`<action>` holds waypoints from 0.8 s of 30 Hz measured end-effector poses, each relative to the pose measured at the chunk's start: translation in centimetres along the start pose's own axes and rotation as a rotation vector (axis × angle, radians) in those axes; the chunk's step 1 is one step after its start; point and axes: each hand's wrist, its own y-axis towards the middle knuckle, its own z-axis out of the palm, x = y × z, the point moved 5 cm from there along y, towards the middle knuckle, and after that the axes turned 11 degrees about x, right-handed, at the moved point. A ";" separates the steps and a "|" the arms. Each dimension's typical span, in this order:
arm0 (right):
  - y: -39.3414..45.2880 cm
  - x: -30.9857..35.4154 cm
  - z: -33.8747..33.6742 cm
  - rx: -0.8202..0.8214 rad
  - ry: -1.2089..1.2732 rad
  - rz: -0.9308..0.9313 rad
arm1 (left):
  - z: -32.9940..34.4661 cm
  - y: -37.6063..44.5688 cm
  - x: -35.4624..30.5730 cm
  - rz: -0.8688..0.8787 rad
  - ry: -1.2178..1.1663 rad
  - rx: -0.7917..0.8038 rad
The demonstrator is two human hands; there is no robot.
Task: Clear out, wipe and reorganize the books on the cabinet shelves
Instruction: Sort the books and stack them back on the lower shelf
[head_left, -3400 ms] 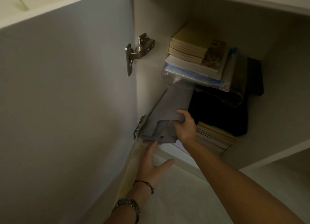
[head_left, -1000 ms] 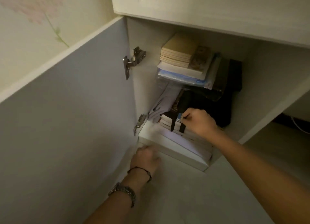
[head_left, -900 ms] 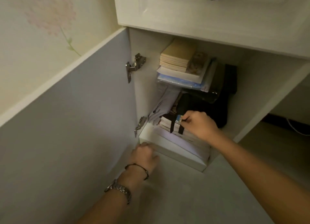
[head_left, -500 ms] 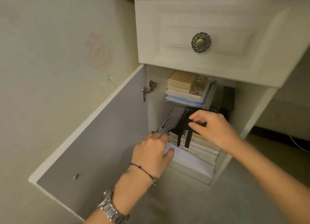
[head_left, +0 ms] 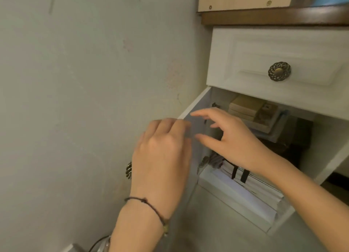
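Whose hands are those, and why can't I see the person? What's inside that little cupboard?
The camera sits on the person's head and looks down, so you only see their arms. The left hand, the one with a string bracelet, has its fingers on the top edge of the open cupboard door. The right hand is spread open in front of the cupboard and holds nothing. Inside, a pile of books lies on the upper shelf, something black sits behind, and more books with two black straps lie below. Above is a drawer with a round knob.
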 end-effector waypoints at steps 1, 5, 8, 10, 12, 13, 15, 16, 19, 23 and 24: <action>0.5 0.9 0.7 0.045 0.008 -0.036 | -0.2 -0.3 1.1 -0.041 0.011 0.008; 1.3 3.1 3.2 0.208 -0.067 -0.154 | -0.7 -1.9 4.7 -0.219 -0.044 0.079; 1.3 3.2 4.1 0.254 -0.188 -0.172 | -0.5 -2.7 5.2 -0.266 -0.132 0.116; 1.2 3.2 4.0 0.237 -0.226 -0.169 | -0.3 -2.9 5.1 -0.255 -0.180 0.127; 0.6 3.3 3.6 0.239 -0.207 -0.151 | 0.0 -3.2 4.9 -0.231 -0.265 0.122; 0.2 3.2 3.3 0.244 -0.194 -0.140 | 0.2 -3.4 4.7 -0.209 -0.329 0.120; -0.8 2.7 2.8 0.254 -0.163 -0.115 | 0.3 -3.7 3.8 -0.150 -0.471 0.124; -1.5 2.3 2.5 0.258 -0.139 -0.099 | 0.5 -3.9 3.4 -0.131 -0.550 0.142; -3.6 0.9 1.5 0.261 -0.080 -0.040 | 1.8 -4.5 2.2 -0.091 -0.669 0.246; -6.8 -0.9 0.0 0.243 -0.034 0.034 | 4.5 -5.0 0.8 -0.025 -0.570 0.354; -7.6 -1.2 -0.4 0.238 -0.029 0.047 | 5.2 -5.1 0.1 -0.008 -0.587 0.386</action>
